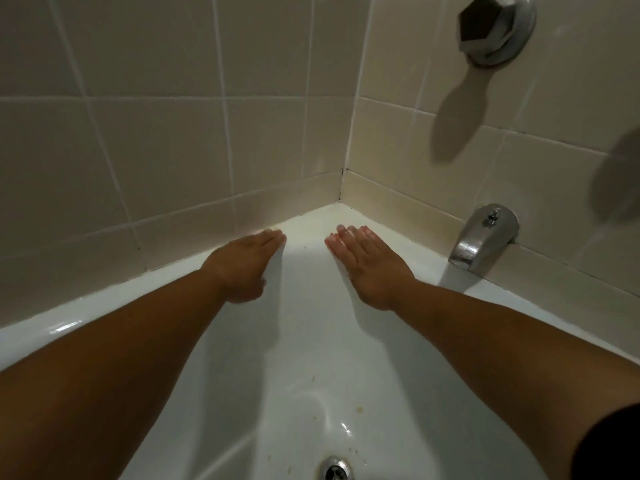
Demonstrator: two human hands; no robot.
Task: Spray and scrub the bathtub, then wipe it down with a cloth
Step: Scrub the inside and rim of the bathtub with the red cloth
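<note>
Head view: the bathtub (86, 311) has brownish spots (360, 408) near the drain (337, 469), and no spray, scrubber or cloth is in sight, so the job looks barely begun. The left hand (242, 265) and right hand (367, 265), fingers straight and empty, reach towards the tub's far corner. I cannot tell whether they touch it.

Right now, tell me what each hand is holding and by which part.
Nothing is held. The left hand and right hand are both empty, fingers straight, stretched toward the far corner of the bathtub.
</note>
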